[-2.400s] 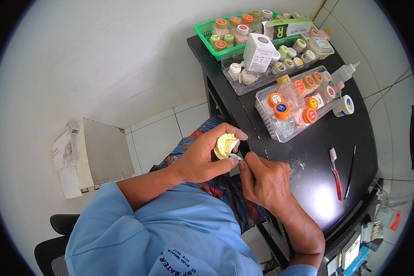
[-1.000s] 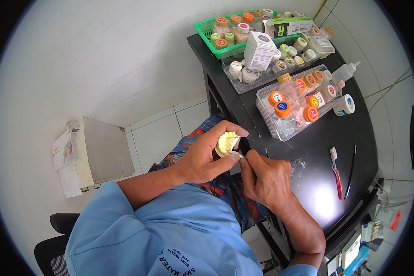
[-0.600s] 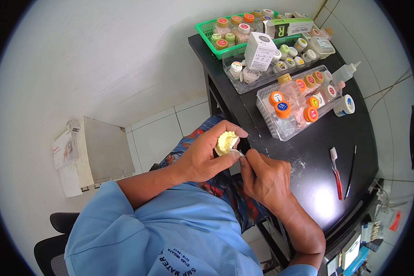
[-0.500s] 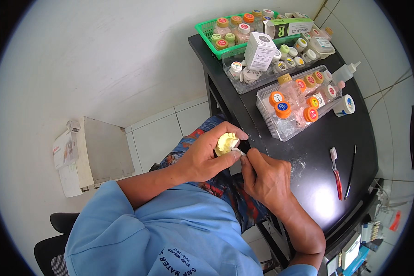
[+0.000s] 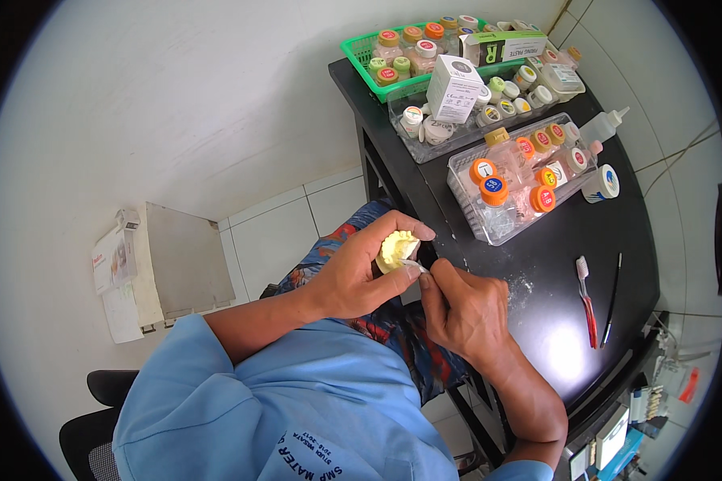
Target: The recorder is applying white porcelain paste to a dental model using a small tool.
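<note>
My left hand (image 5: 354, 268) is closed round a yellow dental cast (image 5: 395, 250), with its row of teeth showing, held above my lap beside the table edge. Thumb and fingers grip the cast from both sides. Close against it on the right, my right hand (image 5: 472, 311) pinches a small, thin, pale tool (image 5: 413, 264). The tool's light tip reaches the lower inner edge of the cast near my left thumb. Most of the tool is hidden by my fingers, so its exact kind cannot be made out.
On the black table (image 5: 529, 321) stand a clear basket (image 5: 501, 232) of orange-capped jars, a clear tray (image 5: 421, 152) and a green basket (image 5: 361, 68) of jars. A white tub (image 5: 602, 184), a squeeze bottle (image 5: 602, 126), a red toothbrush (image 5: 588, 309) and a thin black stick (image 5: 612, 301) are also there.
The cast has tilted slightly in my left hand, and the pale tool tip has shifted a little against it. Both hands stay nearly in place.
</note>
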`<state>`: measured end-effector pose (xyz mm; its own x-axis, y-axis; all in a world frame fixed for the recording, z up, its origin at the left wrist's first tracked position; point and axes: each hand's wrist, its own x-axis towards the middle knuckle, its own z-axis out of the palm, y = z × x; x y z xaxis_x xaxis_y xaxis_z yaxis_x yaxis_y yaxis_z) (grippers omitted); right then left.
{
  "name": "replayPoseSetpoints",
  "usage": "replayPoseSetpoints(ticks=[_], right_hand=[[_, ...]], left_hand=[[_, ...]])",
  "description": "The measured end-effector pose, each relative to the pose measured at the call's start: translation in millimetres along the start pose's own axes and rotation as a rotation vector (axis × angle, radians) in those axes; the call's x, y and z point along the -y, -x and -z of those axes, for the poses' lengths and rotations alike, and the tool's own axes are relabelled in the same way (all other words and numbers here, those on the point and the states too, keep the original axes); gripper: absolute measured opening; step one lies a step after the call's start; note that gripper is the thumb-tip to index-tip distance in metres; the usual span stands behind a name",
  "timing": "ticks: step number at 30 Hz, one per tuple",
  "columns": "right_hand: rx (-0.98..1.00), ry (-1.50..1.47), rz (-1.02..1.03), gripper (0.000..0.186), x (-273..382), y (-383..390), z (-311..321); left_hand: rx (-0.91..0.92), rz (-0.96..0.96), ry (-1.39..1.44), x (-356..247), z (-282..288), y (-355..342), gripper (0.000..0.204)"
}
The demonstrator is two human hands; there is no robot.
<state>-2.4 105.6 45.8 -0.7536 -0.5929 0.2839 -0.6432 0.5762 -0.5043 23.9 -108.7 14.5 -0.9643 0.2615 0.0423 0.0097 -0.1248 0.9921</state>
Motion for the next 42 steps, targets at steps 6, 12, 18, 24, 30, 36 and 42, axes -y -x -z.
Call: replayPoseSetpoints(ticks=[6,12,18,24,30,36,42], right_hand=[[0.008,0.012,0.002,0.025,0,1,-1],[-0.022,0.047,0.001,0.026,-1,3,-5],[-0.036,0.055,-0.009,0.025,0,4,-7],[-0.035,0.069,-0.008,0.025,-1,3,-7],[-0.031,0.074,-0.006,0.025,-2,4,-7],[-0.032,0.08,-0.004,0.025,-2,3,-7],[-0.031,0.084,-0.005,0.025,-1,4,-7]], left_hand=[[0.005,0.033,0.041,2,0,1,0.044],[-0.006,0.029,-0.055,-3,0,0,0.039],[-0.022,-0.011,-0.152,-3,1,0,0.033],[-0.019,0.027,-0.176,-7,1,0,0.033],[-0.015,0.062,-0.166,-8,1,-1,0.031],[-0.016,0.066,-0.173,-7,1,0,0.031],[-0.019,0.063,-0.158,-6,2,-1,0.032]])
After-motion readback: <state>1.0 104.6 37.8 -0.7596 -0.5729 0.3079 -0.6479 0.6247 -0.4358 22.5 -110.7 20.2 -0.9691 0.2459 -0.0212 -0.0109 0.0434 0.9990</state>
